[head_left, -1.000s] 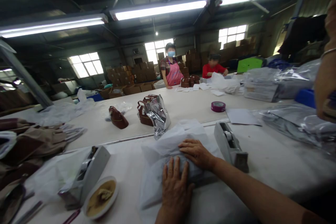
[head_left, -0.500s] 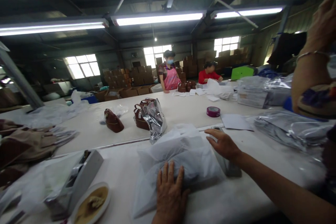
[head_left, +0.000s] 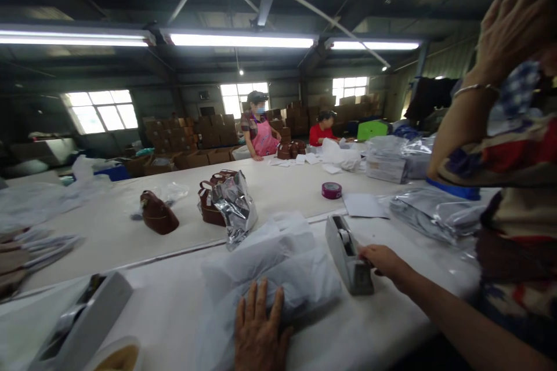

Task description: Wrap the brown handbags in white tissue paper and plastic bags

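Observation:
My left hand (head_left: 261, 324) lies flat with fingers spread on a soft bundle wrapped in a white, translucent sheet (head_left: 300, 266). To the right of the bundle stands a grey tape dispenser (head_left: 348, 255). The fingertips of my right hand (head_left: 383, 262) are pinched together at the dispenser's near end. What they grip there, if anything, is too small to make out. The bundle's contents show only as a dim shape beneath the sheet.
Beyond the bundle are brown leather bags (head_left: 212, 203), silver foil (head_left: 237, 206) and a purple tape roll (head_left: 331, 190). A second dispenser (head_left: 87, 324) and a bowl (head_left: 117, 356) are at left. A co-worker's raised arm (head_left: 467, 98) is close on the right. Two people are across the table.
My right hand has gone from hovering with spread fingers over the dispenser to a pinch at its near end. My left hand stays on the bundle. The view has turned right.

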Demonstrator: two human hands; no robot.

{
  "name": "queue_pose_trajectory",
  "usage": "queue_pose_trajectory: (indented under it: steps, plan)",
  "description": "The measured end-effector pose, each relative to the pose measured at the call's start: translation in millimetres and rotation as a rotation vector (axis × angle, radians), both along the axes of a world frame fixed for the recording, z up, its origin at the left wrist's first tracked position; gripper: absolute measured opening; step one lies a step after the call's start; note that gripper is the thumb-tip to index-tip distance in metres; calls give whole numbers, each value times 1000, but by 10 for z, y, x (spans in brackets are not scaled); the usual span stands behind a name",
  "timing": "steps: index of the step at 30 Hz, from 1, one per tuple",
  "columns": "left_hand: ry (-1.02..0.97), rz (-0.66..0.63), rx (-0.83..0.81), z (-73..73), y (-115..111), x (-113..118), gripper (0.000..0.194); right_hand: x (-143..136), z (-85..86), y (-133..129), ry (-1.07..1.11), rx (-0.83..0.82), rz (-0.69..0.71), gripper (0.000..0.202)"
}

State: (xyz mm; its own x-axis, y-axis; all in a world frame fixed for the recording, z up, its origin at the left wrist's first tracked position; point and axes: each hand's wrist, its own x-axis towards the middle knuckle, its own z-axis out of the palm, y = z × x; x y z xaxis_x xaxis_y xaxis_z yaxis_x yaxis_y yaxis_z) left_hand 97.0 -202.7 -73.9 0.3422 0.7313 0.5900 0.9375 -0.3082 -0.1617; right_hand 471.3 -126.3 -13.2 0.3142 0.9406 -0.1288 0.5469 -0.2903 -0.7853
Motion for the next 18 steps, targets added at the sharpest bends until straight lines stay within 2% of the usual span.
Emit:
queue_pose_trajectory:
  steps: [4,9,14,18]
  plan:
    - [-47,25,22,2,17,45,65,-61,-30,-90,200,-36,-22,31]
    - [-47,29,12,-17,27,60,62,-90,51,-131,325,-33,-37,22]
    - [-50,31,-3,7,30,58,62,-147,179,-195,309,52,-43,21]
    - [-36,37,-5,12,42,57,62,-212,227,-376,233,181,-54,29]
